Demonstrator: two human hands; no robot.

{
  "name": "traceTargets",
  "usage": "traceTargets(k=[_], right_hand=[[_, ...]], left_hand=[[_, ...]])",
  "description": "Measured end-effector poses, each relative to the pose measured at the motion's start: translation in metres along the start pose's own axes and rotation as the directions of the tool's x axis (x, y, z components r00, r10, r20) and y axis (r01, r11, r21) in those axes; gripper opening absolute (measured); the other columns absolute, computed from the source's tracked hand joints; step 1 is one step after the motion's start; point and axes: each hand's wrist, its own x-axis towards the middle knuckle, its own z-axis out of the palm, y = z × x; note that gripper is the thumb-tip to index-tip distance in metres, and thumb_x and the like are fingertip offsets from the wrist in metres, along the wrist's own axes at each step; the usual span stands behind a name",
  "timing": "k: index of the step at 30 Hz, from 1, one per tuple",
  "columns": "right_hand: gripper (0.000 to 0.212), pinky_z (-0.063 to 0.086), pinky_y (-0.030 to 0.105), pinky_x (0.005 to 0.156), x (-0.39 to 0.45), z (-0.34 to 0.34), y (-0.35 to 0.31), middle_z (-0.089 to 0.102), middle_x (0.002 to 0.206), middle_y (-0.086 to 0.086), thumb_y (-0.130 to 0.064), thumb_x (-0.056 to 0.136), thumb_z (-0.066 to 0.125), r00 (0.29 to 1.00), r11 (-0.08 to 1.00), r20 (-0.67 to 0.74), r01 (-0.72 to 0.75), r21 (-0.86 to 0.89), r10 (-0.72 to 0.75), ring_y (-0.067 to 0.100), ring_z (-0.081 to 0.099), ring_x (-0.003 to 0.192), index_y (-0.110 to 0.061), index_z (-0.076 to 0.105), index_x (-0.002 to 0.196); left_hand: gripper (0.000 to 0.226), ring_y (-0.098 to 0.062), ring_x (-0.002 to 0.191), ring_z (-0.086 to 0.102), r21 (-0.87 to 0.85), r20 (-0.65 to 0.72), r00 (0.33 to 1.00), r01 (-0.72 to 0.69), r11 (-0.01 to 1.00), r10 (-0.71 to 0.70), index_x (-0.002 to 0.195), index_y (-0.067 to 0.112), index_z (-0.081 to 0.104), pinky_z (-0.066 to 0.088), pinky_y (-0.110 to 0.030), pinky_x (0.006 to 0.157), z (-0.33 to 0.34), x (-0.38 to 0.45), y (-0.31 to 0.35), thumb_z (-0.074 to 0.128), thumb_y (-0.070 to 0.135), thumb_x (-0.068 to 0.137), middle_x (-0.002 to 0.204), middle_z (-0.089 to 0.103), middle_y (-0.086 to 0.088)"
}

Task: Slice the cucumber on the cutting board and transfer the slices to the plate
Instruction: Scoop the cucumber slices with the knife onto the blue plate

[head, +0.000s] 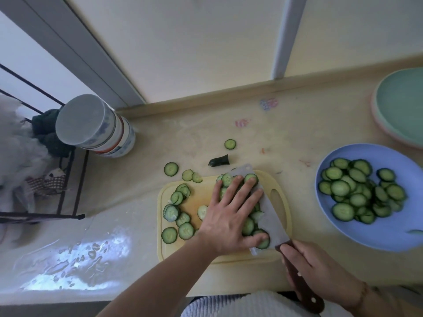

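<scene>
Slicing looked done, and the moving step was in hand. The left hand [231, 216] lay flat with straight fingers, pressing a pile of cucumber slices [250, 223] onto the wide blade of the cleaver [267, 216]. The right hand [320, 273] had its fingers curled round the cleaver's dark wooden handle at the lower right of the frame. The blade lay low over the yellow cutting board [281, 202] in the middle of the frame, and I could not tell if it touched the board.

More loose slices [176, 216] sat on the left part of the board. Three slices lay off the board on the bench [297, 124], just above its top edge, and one more was farther up. The dark cucumber end [218, 161] lay there too. The blue plate [343, 234] at the right of the frame already held a big heap of slices. A green plate [398, 106] sat above it at the upper right. A stack of bowls [96, 126] stood at the left.

The next move probably called for lifting the blade level, with the left hand holding the pile down, and carrying it right to the blue plate. If the blade tipped, slices could slide off. After that, the slices on the left of the board and on the bench would still need picking up.
</scene>
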Motion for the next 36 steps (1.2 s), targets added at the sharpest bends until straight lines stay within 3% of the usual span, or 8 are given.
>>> traceTargets(k=[3, 7, 10, 13, 16, 19, 25, 36], right_hand=[[0.047, 0.050, 0.036, 0.076, -0.008, -0.016, 0.010, 0.069, 0.074, 0.008, -0.051, 0.089, 0.045, 0.999, 0.998, -0.022, -0.044, 0.033, 0.045, 0.016, 0.065, 0.072, -0.011, 0.068, 0.079], [0.037, 0.045, 0.010, 0.090, -0.032, -0.046, 0.017, 0.074, 0.077, -0.003, -0.063, 0.089, 0.048, 0.984, 0.997, -0.172, 0.047, 0.056, -0.037, 0.021, 0.068, 0.079, -0.035, 0.072, 0.086], [0.045, 0.026, 0.037, 0.113, -0.047, -0.064, 0.061, 0.066, 0.118, 0.018, -0.030, 0.105, 0.031, 0.937, 0.935, -0.288, 0.093, -0.342, -0.199, 0.039, 0.063, 0.107, -0.014, 0.037, 0.147], [0.047, 0.029, 0.022, 0.113, -0.064, -0.087, 0.059, 0.033, 0.157, -0.003, -0.037, 0.107, 0.022, 0.976, 0.990, -0.188, 0.094, -0.104, -0.113, 0.017, 0.032, 0.145, -0.026, 0.026, 0.152], [0.066, 0.046, 0.017, 0.075, -0.071, -0.112, 0.046, 0.073, 0.100, 0.010, -0.076, 0.082, 0.034, 0.927, 0.987, -0.362, -0.046, 0.157, 0.101, 0.021, 0.067, 0.097, -0.025, 0.073, 0.098], [0.079, 0.041, 0.020, 0.053, -0.082, -0.127, 0.063, 0.064, 0.071, 0.014, -0.096, 0.061, 0.032, 0.907, 0.985, -0.384, -0.154, 0.082, 0.173, 0.015, 0.059, 0.058, -0.024, 0.064, 0.070], [0.040, 0.040, 0.017, 0.040, -0.090, -0.142, 0.070, 0.061, 0.054, 0.019, -0.021, 0.100, 0.045, 0.869, 0.944, -0.391, -0.219, 0.247, 0.304, 0.029, 0.057, 0.048, 0.003, 0.058, 0.070], [0.042, 0.044, 0.025, 0.039, -0.085, -0.143, 0.085, 0.059, 0.047, 0.021, -0.026, 0.100, 0.044, 0.846, 0.920, -0.405, -0.221, 0.324, 0.346, 0.037, 0.058, 0.041, -0.001, 0.054, 0.068]], left_hand=[[0.093, -0.028, 0.154, 0.014, -0.014, 0.021, 1.000, -0.023, 1.000, 0.023, 0.157, 0.022, 0.028, 0.017, -0.065, 0.118, -0.004, 0.015, 0.016, 0.036, 0.079, 0.084, 0.167, 0.021, -0.002], [0.093, -0.028, 0.155, 0.012, -0.015, 0.047, 0.996, -0.073, 0.997, 0.073, 0.157, 0.023, 0.027, 0.015, -0.065, 0.118, -0.012, 0.045, 0.046, 0.037, 0.079, 0.084, 0.167, 0.020, -0.002], [0.093, -0.028, 0.155, 0.009, -0.022, 0.058, 0.989, -0.132, 0.991, 0.133, 0.157, 0.024, 0.022, 0.010, -0.064, 0.120, -0.014, 0.073, 0.071, 0.037, 0.078, 0.083, 0.167, 0.016, -0.001], [0.095, -0.028, 0.155, 0.009, -0.061, 0.071, 0.974, -0.210, 0.976, 0.214, 0.157, 0.024, 0.024, 0.008, -0.063, 0.120, -0.009, 0.106, 0.097, 0.052, 0.076, 0.082, 0.167, 0.017, -0.001], [0.097, -0.028, 0.154, 0.012, -0.088, 0.075, 0.955, -0.280, 0.956, 0.287, 0.156, 0.023, 0.029, 0.010, -0.064, 0.119, 0.002, 0.138, 0.123, 0.063, 0.073, 0.079, 0.166, 0.020, -0.002], [0.094, -0.028, 0.152, 0.017, -0.167, 0.067, 0.937, -0.329, 0.929, 0.343, 0.153, 0.022, 0.038, 0.009, -0.062, 0.120, 0.014, 0.165, 0.142, 0.070, 0.068, 0.078, 0.164, 0.026, -0.002], [0.077, -0.032, 0.142, 0.035, -0.245, 0.037, 0.932, -0.340, 0.908, 0.360, 0.137, 0.019, 0.057, 0.020, -0.061, 0.116, 0.034, 0.188, 0.162, 0.076, 0.061, 0.075, 0.147, 0.047, -0.005], [0.048, -0.028, 0.130, 0.049, -0.226, -0.023, 0.874, -0.478, 0.849, 0.486, 0.117, 0.021, 0.069, 0.023, -0.062, 0.114, 0.045, 0.169, 0.149, 0.071, 0.052, 0.081, 0.130, 0.059, -0.001]])
